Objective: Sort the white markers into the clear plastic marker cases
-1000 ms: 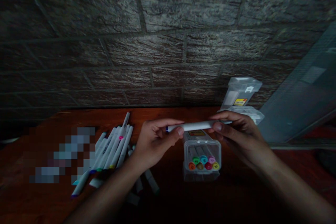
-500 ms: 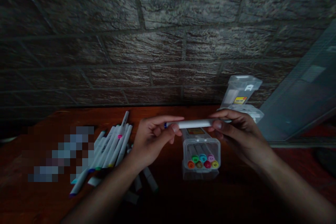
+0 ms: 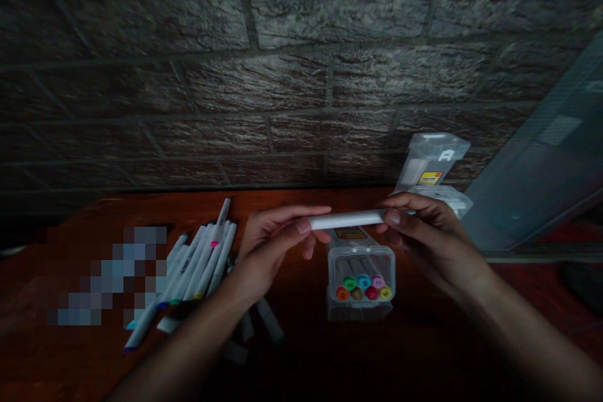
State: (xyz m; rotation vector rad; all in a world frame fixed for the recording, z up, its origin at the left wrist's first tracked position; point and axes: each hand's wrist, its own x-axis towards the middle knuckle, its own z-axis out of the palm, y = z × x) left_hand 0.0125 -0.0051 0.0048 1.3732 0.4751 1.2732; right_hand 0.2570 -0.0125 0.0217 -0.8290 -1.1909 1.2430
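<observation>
Between my two hands a white marker is held level, above a clear plastic case. My left hand pinches its left end between thumb and fingers, which cover the tip there. The right end sits in the thumb and fingers of my right hand. Below the marker, the clear case lies with its end towards me. Several markers with coloured round ends, orange, green, blue, pink, red and yellow among them, are inside it. To the left of my left hand lies a loose pile of white markers.
A second clear case with a yellow label stands at the back right. The wooden table meets a brick wall. A grey panel leans at the right. Part of the left side is pixelated.
My left fingers have closed over the marker's left end, hiding the blue band that showed there before. My right hand and the cases look the same.
</observation>
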